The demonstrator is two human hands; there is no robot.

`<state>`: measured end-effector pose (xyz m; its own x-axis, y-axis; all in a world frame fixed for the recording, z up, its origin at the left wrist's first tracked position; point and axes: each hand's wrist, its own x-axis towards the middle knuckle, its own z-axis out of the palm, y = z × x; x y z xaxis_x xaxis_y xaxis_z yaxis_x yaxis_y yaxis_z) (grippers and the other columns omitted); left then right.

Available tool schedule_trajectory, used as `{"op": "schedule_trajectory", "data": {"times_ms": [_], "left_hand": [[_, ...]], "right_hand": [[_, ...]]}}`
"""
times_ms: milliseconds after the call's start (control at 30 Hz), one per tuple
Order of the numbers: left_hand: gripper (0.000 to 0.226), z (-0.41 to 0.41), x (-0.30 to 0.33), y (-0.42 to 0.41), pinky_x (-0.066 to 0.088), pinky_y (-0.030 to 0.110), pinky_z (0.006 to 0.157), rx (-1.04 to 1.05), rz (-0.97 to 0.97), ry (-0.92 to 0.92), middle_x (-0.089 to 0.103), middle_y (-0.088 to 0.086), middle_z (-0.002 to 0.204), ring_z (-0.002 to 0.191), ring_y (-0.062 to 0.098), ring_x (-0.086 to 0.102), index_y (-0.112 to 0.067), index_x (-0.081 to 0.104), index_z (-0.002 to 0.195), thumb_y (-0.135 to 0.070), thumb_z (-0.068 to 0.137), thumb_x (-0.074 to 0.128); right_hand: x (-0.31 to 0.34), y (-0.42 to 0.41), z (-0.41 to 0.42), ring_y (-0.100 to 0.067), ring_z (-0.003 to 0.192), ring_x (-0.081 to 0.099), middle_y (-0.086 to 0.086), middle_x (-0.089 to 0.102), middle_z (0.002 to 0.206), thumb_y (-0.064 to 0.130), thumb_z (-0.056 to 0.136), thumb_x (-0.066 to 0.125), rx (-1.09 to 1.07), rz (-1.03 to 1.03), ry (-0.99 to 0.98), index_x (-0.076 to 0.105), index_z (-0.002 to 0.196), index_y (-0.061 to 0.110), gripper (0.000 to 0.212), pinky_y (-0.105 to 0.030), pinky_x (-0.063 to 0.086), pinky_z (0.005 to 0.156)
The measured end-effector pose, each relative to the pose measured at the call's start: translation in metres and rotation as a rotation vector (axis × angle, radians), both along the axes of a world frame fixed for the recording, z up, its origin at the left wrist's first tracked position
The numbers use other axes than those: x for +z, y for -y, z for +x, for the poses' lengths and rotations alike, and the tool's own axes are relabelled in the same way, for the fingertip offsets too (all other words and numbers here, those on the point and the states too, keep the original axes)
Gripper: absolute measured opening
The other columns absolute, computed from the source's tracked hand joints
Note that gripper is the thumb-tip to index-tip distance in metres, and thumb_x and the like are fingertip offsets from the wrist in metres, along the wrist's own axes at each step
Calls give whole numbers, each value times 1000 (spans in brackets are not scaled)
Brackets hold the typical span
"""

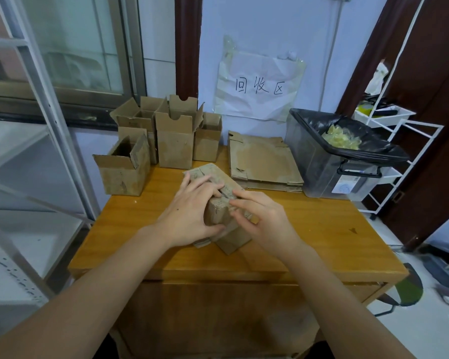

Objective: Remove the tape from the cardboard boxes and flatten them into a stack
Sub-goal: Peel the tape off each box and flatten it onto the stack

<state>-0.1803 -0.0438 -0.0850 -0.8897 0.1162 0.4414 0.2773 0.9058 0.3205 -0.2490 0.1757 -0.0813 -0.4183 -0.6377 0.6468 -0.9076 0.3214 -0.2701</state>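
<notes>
A small cardboard box [224,216] lies tilted on its side near the middle of the wooden table [322,229], its taped end turned up toward the person. The left hand [189,216] grips the box from the left, thumb curled under its near face and fingers laid over the top. The right hand [265,218] rests against the box's right side with its fingertips bent and picking at the taped seam; whether a strip of tape is actually pinched between them I cannot tell.

Just beyond the box and to its right lies a stack of flattened boxes [265,161], flush on the table. Right of that stack, at the table's edge, stands a clear bin [329,167] lined with a black bag, crumpled yellowish tape [340,137] lying inside. Beyond the box to the left stands a cluster of upright open boxes [163,136], flaps raised, set close together. On the wall behind the flattened stack hangs a taped paper sign [259,86] with handwriting.
</notes>
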Motion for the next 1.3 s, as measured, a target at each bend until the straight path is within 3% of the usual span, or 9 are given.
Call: {"op": "schedule_trajectory", "data": {"times_ms": [300,400,533,667,800,900,1067,1300], "left_hand": [[65,18,-14,-10,23,59,125,120,130,-38,18,-3,167,160,20,1,-33,51,140,-68,87,65],[72,21,-19,-15,34,66,117,170,180,-1,21,-3,166,160,17,-3,-33,47,145,-70,85,63],[73,21,-21,-21,40,61,116,203,190,-4,22,-5,167,160,16,-4,-31,45,148,-65,86,65],[69,20,-20,-21,38,53,119,211,176,-17,26,-4,166,160,17,-1,-31,47,147,-63,88,62],[68,21,-22,-19,34,46,118,209,153,-43,30,-4,164,160,15,1,-29,49,146,-62,88,63],[70,20,-22,-19,36,49,118,218,145,-46,30,-5,164,160,16,2,-31,49,146,-62,86,68],[73,19,-18,-20,49,53,110,260,121,-23,30,-6,163,160,16,4,-32,48,144,-63,83,71],[68,18,-24,-20,56,54,100,235,170,-67,34,-6,160,160,17,7,-31,50,141,-56,83,76]], "right_hand": [[4,12,2,-15,117,59,4,71,120,47,76,80,-92,61,18,74,108,19,43,-44,51,99],[4,18,3,-18,118,55,5,65,123,46,69,87,-107,104,-15,68,111,21,52,-43,48,99],[-1,15,2,-16,117,52,3,64,123,38,73,89,-113,84,-79,66,125,20,60,-38,46,99],[-9,15,-2,-18,112,55,-1,68,119,30,79,84,-111,-10,-124,70,123,14,49,-38,50,95],[-13,19,-5,-21,107,58,-3,69,111,25,82,81,-117,-96,-128,77,106,11,28,-39,54,90],[-12,20,-4,-23,98,58,-6,67,102,20,87,74,-103,-107,-184,78,97,10,15,-36,54,80],[-6,12,-6,-21,91,63,-5,68,97,20,96,59,-79,-87,-216,77,97,8,21,-32,56,74],[-6,9,-3,-17,95,65,-5,70,103,16,96,65,-93,-97,-113,73,121,10,27,-30,57,80]]}}
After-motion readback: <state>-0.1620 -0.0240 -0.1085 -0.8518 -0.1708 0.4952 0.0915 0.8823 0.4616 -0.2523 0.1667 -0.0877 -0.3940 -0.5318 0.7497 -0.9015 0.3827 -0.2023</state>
